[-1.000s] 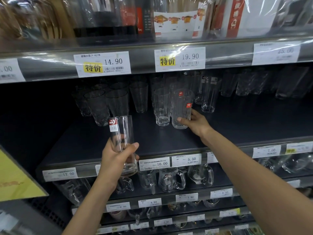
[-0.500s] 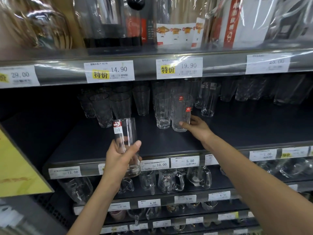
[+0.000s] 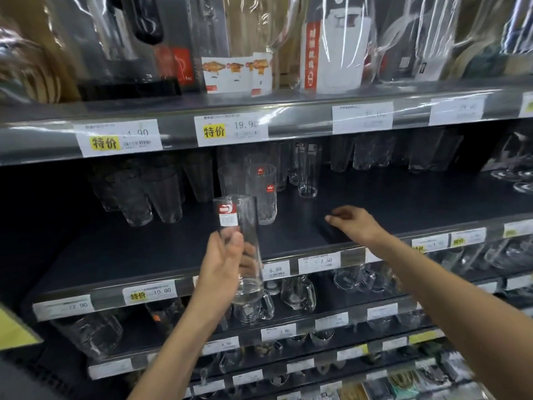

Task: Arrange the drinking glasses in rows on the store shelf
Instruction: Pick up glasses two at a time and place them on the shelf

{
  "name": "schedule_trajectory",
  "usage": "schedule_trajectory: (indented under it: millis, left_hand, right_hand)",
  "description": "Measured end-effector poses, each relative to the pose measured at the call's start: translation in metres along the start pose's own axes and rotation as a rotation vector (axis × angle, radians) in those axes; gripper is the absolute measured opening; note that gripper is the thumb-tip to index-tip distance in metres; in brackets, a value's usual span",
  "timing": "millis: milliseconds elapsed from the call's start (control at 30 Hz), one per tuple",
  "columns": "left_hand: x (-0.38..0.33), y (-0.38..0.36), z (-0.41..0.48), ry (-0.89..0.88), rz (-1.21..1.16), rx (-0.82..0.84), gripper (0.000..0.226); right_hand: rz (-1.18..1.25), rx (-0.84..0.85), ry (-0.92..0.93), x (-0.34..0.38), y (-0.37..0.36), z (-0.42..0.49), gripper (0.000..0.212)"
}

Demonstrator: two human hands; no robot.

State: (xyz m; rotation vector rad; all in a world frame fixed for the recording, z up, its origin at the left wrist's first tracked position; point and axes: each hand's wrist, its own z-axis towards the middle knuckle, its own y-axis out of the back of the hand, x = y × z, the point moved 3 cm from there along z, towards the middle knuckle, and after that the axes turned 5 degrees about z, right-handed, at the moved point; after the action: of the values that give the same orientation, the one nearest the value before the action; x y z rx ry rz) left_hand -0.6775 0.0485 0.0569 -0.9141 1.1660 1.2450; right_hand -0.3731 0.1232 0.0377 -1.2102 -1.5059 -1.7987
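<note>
The left hand [image 3: 222,267] grips one tall clear drinking glass [image 3: 245,226] around its lower half, with the thumb across the near side and the fingers wrapped behind. The glass is almost upright and carries a red and white label [image 3: 227,215] near its rim. It is held in the air in front of the dark store shelf [image 3: 403,203], with its thick base hanging below the shelf's front lip.

The right hand [image 3: 354,223] hovers over the front of the shelf, to the right of the held glass. Its fingers are loosely curled and hold nothing.

Straight behind the held glass stands a group of textured tumblers [image 3: 264,197]. Two red stickers show on them, but how many glasses are in the group cannot be told. To their left are smoky tumblers [image 3: 150,194], two in front and more behind lost in shadow. To their right, further back, stands a slim tall glass [image 3: 308,171] with at least one more just behind it. More glasses [image 3: 375,151] line the back on the right, too blurred to count, and stemware feet [image 3: 516,176] show at the far right.

Four price tags on the lip can be read: 12.00 [image 3: 63,306], 10.00 [image 3: 150,293], 5.50 [image 3: 275,269] and 7.50 [image 3: 320,262]. Handled glass mugs [image 3: 297,293] sit on the shelf below. Plastic-wrapped boxes [image 3: 331,50] fill the shelf above.
</note>
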Motion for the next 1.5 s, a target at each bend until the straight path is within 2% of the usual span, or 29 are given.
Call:
schedule_trajectory:
  millis: [200,300,400,500,567,800,1000,1233,1367,1500]
  left_hand:
    - [-0.003,-0.056,0.016,-0.033,0.115,-0.005,0.051]
    - [-0.006,-0.087,0.032,-0.010,0.123,-0.027,0.053]
    - [-0.006,-0.119,0.052,0.017,0.148,-0.082,0.064]
    - [-0.001,-0.144,0.075,0.018,0.155,-0.129,0.051]
    - [0.005,-0.159,0.092,0.033,0.174,-0.128,0.052]
    - [0.025,-0.188,0.137,0.012,0.232,-0.120,0.058]
    - [0.042,-0.190,0.162,-0.037,0.236,-0.177,0.053]
    - [0.047,-0.188,0.180,-0.081,0.357,-0.241,0.049]
    - [0.060,-0.186,0.190,-0.059,0.372,-0.243,0.046]
    - [0.068,-0.183,0.198,-0.029,0.383,-0.250,0.055]
  right_hand:
    - [-0.102,0.041,0.010,-0.031,0.044,0.041,0.042]
    - [-0.307,0.103,0.068,-0.050,0.060,0.066,0.041]
    - [-0.575,0.177,0.068,-0.064,0.074,0.084,0.053]
    - [-0.739,0.235,0.108,-0.067,0.080,0.094,0.064]
    - [-0.797,0.268,0.150,-0.070,0.081,0.100,0.067]
    - [-0.838,0.235,0.231,-0.079,0.081,0.113,0.069]
    - [-0.835,0.236,0.254,-0.081,0.081,0.116,0.069]
    - [-0.835,0.231,0.250,-0.081,0.080,0.116,0.069]
    - [-0.845,0.229,0.244,-0.082,0.079,0.117,0.070]
    - [-0.844,0.222,0.244,-0.082,0.078,0.118,0.069]
